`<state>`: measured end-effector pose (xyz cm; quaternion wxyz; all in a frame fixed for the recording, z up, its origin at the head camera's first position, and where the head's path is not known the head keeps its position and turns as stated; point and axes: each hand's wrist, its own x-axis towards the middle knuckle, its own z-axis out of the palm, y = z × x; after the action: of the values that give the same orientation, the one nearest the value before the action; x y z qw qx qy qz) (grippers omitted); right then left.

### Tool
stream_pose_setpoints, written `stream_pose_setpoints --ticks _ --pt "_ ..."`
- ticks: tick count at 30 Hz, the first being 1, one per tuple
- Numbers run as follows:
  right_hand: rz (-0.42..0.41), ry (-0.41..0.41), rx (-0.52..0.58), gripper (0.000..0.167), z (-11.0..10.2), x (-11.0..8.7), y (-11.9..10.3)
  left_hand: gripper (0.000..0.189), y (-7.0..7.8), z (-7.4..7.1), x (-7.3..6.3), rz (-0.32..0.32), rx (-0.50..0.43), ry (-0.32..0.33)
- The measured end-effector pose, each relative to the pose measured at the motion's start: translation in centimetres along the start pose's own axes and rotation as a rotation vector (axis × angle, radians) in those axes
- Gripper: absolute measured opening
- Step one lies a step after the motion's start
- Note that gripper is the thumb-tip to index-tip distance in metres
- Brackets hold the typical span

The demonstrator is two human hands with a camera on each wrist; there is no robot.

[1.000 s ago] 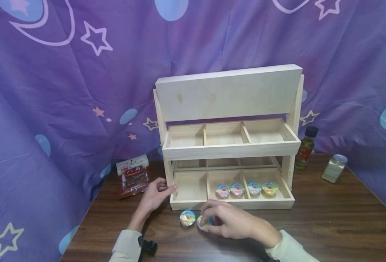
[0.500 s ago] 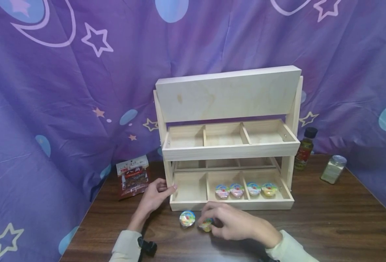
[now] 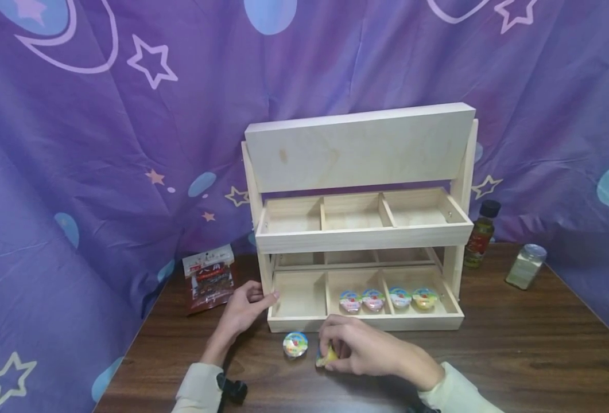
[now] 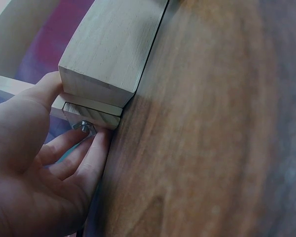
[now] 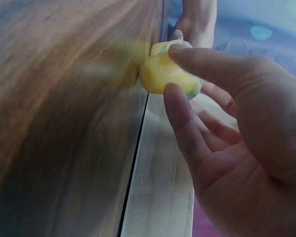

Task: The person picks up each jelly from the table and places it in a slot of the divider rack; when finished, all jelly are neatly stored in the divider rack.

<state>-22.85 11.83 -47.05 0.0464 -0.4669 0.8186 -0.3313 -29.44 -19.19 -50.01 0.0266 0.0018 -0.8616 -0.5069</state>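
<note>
My right hand (image 3: 368, 347) pinches a small yellow jelly cup (image 5: 160, 74) between thumb and fingers, just in front of the wooden display rack (image 3: 361, 149). The cup is tipped over, its yellow body showing and its printed lid turned away. Left of it on the table, a second jelly cup (image 3: 295, 345) sits lid up. My left hand (image 3: 244, 307) holds the rack's lower left corner; in the left wrist view the thumb lies on one side of the wooden post (image 4: 91, 113) and the fingers lie by a bolt on the other. Several jelly cups (image 3: 373, 300) stand in the bottom tray's middle and right compartments.
A red spice packet (image 3: 211, 279) leans against the curtain at left. Behind the rack's right side stand a dark-capped bottle (image 3: 480, 235) and a clear jar (image 3: 526, 267). The rack's upper tray (image 3: 364, 236) overhangs part of the bottom one.
In my right hand the jelly cup has turned over: its lid faced up earlier, and now its yellow body shows. My left hand keeps its place on the rack.
</note>
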Motion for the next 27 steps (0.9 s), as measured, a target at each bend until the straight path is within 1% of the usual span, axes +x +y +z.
stream_pose_setpoints --ticks 6,15,18,21,22,25,27 --pt "0.007 -0.012 0.028 0.028 -0.02 -0.06 0.03 0.053 -0.19 0.07 0.02 -0.001 -0.005 0.001" --pt "0.03 0.006 -0.009 0.035 -0.06 -0.29 0.34 0.054 -0.04 0.07 -0.05 0.0 -0.002 0.0" --pt "0.03 -0.017 -0.032 0.03 -0.38 -0.49 0.33 0.054 0.02 0.07 -0.02 -0.006 -0.002 0.002" --pt "0.001 -0.055 -0.058 0.023 -0.7 -0.67 0.23 0.053 0.03 0.04 0.02 0.0 0.002 0.002" --pt "-0.014 -0.066 -0.063 0.025 -0.75 -0.69 0.17 0.053 0.01 0.03 0.04 -0.002 0.001 0.002" --pt "-0.047 -0.081 -0.07 0.037 -0.67 -0.68 0.06 0.052 -0.03 0.04 0.05 -0.003 0.002 0.001" --pt "-0.043 -0.076 -0.088 0.045 -0.48 -0.66 0.03 0.052 -0.03 0.06 0.03 -0.013 0.0 0.002"
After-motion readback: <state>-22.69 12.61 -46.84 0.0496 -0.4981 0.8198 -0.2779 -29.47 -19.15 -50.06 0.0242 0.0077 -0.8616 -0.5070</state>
